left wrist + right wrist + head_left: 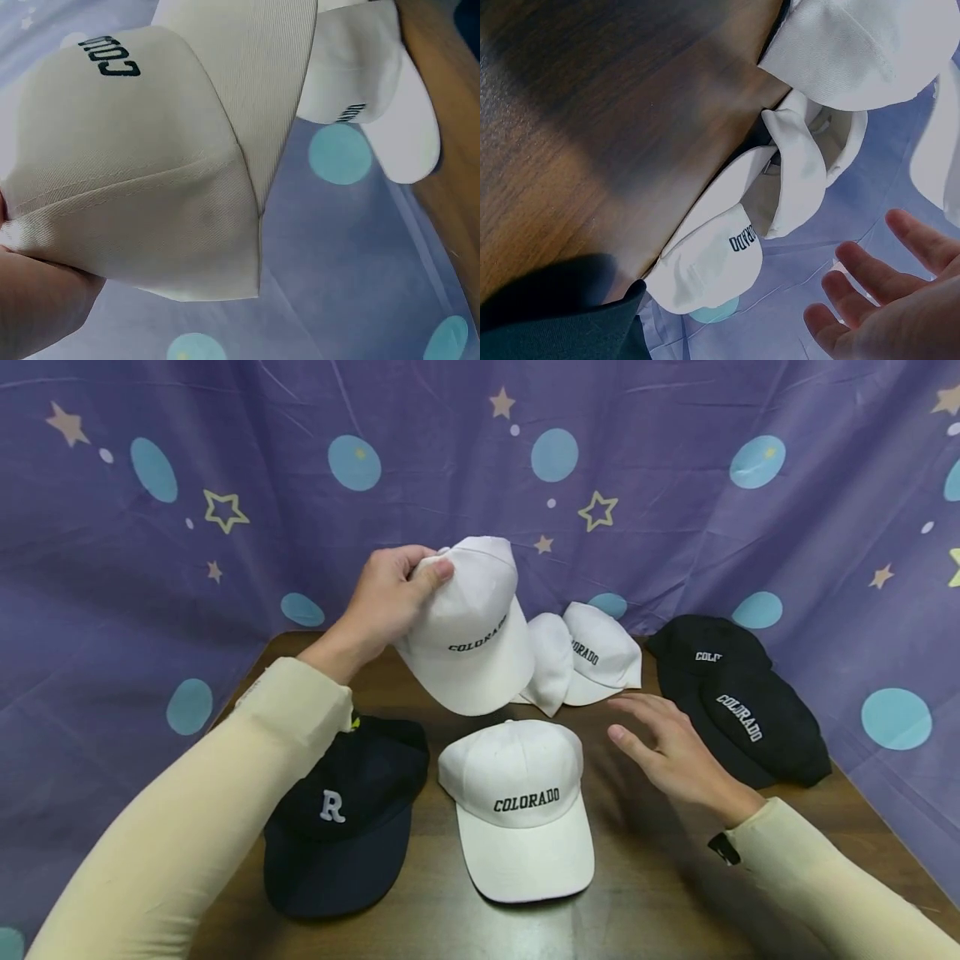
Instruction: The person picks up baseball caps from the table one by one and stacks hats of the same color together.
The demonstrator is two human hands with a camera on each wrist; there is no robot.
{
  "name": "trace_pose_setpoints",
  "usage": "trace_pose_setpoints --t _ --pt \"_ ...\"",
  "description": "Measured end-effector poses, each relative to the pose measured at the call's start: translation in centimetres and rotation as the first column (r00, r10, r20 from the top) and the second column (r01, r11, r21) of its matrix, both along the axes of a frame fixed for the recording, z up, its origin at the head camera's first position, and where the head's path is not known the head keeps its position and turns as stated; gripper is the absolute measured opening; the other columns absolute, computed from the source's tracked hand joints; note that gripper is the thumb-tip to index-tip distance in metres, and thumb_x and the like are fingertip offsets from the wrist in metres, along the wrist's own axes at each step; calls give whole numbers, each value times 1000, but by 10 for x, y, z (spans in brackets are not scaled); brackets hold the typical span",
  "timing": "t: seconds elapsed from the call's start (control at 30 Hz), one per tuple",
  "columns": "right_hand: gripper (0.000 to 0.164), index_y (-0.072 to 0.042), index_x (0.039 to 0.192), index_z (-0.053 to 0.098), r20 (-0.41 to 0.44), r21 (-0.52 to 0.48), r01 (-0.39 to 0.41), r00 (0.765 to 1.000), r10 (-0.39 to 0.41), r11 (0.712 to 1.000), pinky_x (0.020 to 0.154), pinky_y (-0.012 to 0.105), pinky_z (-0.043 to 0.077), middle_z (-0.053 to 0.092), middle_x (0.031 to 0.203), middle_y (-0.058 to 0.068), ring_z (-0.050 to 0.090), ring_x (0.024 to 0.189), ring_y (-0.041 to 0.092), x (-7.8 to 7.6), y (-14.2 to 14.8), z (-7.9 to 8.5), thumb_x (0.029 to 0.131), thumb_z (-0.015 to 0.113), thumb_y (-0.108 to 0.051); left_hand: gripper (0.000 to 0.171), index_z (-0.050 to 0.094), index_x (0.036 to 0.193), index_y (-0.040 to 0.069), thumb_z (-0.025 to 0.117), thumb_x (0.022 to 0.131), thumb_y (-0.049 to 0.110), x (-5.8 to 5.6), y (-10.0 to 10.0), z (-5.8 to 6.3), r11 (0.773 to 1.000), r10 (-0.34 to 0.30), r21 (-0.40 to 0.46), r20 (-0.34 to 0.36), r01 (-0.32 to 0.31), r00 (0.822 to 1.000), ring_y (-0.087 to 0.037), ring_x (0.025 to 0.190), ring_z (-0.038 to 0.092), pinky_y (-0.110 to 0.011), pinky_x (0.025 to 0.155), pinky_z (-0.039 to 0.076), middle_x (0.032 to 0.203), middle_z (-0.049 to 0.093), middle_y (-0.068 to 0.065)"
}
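Note:
A white baseball cap (472, 610) lettered COLORADO hangs above the table, its brim tilted down; my left hand (390, 593) pinches its crown between thumb and fingers. In the left wrist view that cap (135, 165) fills much of the picture, with part of the hand at the lower left. Below it a second white COLORADO cap (521, 810) lies with its brim toward me. My right hand (675, 752) hovers over the table right of that cap, fingers extended and holding nothing. In the right wrist view the right hand's fingers (862, 274) are spread.
A navy cap (337, 835) with a letter R lies at the left, partly under my left forearm. Further white caps (600, 652) overlap at the back. Two black COLORADO caps (765, 727) overlap at the right. A purple patterned cloth (450, 460) hangs behind the wooden table (637, 893).

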State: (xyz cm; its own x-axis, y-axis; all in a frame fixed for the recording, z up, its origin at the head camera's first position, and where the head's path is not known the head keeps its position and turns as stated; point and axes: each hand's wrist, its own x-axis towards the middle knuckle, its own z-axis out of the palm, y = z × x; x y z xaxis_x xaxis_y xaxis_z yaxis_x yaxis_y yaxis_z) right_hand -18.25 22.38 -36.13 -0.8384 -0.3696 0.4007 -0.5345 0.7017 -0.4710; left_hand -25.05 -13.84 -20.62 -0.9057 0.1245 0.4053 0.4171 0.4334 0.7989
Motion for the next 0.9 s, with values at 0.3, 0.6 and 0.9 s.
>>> trace_pose_setpoints --t 0.3,0.6,0.9 --pt "41 -21 134 51 5 -7 0 1000 0 1000 98 59 28 47 137 3 34 128 26 0 1 -1 96 56 -37 31 68 101 9 61 92 38 17 7 7 993 -65 103 85 56 994 -19 73 59 -29 60 49 85 66 -7" --pt "39 -20 134 52 11 -12 8 1000 -8 1000 100 62 24 46 138 5 33 129 29 1 3 2 98 52 -36 31 69 103 10 58 93 38 35 19 1 983 -159 128 212 134 964 -21 68 62 -32 58 53 82 66 -7" --pt "37 -20 133 52 13 -15 9 1000 -9 1000 101 63 22 46 138 4 32 130 29 1 3 3 99 50 -35 30 67 105 9 56 96 35 50 30 -11 957 -286 135 307 256 908 -23 73 63 -33 61 53 88 65 -10"
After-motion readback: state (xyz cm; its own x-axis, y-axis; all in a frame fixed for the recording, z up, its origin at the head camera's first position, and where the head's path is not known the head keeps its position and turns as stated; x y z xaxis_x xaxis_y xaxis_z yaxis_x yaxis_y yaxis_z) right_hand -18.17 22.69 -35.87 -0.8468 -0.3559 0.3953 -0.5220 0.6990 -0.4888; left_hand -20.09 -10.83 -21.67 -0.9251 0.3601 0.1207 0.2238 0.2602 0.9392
